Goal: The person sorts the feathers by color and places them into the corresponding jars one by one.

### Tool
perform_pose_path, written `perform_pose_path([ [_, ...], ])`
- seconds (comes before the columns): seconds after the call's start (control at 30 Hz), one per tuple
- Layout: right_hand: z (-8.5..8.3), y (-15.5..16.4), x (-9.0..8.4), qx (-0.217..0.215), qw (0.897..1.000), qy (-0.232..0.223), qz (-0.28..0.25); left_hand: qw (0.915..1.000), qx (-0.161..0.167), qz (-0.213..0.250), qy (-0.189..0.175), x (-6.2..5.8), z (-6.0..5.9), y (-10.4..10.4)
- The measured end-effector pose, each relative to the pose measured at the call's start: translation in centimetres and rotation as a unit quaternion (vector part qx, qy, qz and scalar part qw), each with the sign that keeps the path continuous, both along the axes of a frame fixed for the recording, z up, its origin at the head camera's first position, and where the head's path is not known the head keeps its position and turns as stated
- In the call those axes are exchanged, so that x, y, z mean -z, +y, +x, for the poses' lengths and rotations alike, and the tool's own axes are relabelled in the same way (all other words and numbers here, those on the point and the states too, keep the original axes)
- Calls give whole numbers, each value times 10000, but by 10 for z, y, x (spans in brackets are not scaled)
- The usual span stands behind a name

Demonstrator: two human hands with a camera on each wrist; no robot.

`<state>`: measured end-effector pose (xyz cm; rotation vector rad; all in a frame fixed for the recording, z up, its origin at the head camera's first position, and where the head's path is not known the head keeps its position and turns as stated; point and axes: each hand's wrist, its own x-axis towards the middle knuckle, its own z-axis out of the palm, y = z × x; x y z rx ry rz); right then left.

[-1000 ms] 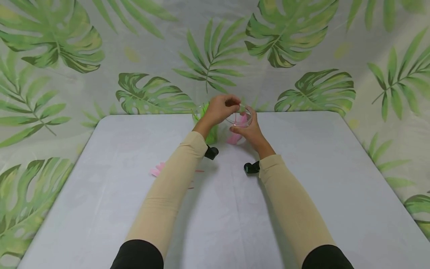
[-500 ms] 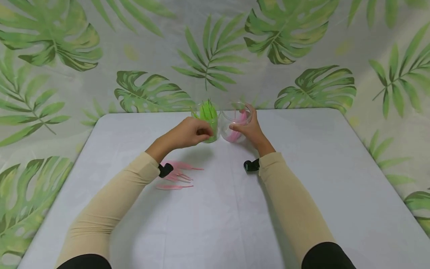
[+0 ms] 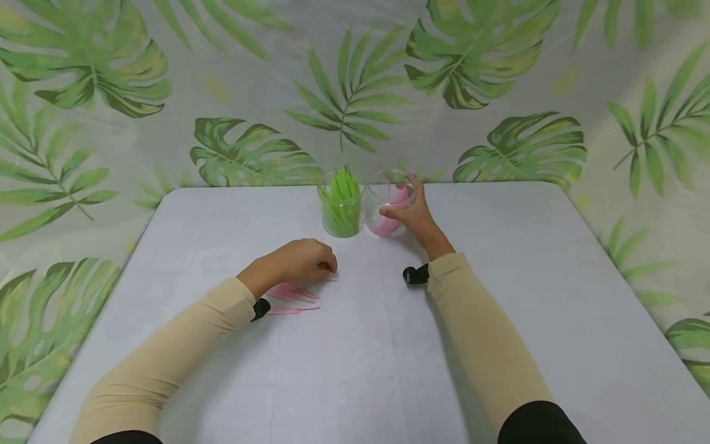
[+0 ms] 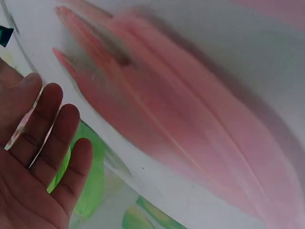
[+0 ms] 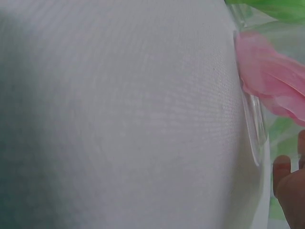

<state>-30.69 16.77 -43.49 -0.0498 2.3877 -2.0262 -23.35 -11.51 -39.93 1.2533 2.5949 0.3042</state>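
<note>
Over the pink feathers (image 3: 291, 293) lying on the table is my left hand (image 3: 302, 262), its back turned up in the head view. The left wrist view shows that hand's fingers (image 4: 64, 126) loosely bent, with no feather between them, and large pink feathers (image 4: 181, 109) beside them. My right hand (image 3: 415, 216) grips the right side of a clear round jar (image 3: 375, 209), thumb in front and fingers behind. Pink feathers (image 5: 271, 76) lean inside this jar. At the right wrist view's edge only some fingertips (image 5: 281, 167) show.
Close to the left of the held jar stands a second clear jar (image 3: 325, 223), packed with upright green feathers (image 3: 342, 200). Both are near the back edge of the white table (image 3: 355, 357). A leaf-patterned cloth (image 3: 377, 92) hangs behind.
My left hand has come from above the right jar's mouth, past the green feathers, down and left to the pink feathers on the table. The right hand has stayed on its jar.
</note>
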Motion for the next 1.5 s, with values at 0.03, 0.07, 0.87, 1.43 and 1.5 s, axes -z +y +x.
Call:
perform_pose_path([
  [0.03,0,-1,0,3,10000,-16,17,10000,-15,-71,-24,1,1,1],
  [0.07,0,-1,-1,3,10000,-25,32,9999,-7,-131,-7,3,2,1],
  [0.87,4,-6,-9,-303,9995,18,-105,9992,116,253,296,13,3,-3],
  [1.43,6,-2,-9,-226,9994,31,-255,9798,-247,1885,619,-65,-11,-6],
  [1.5,11,-3,-15,-265,9993,9,-254,9772,-333,1999,638,-78,-13,-5],
])
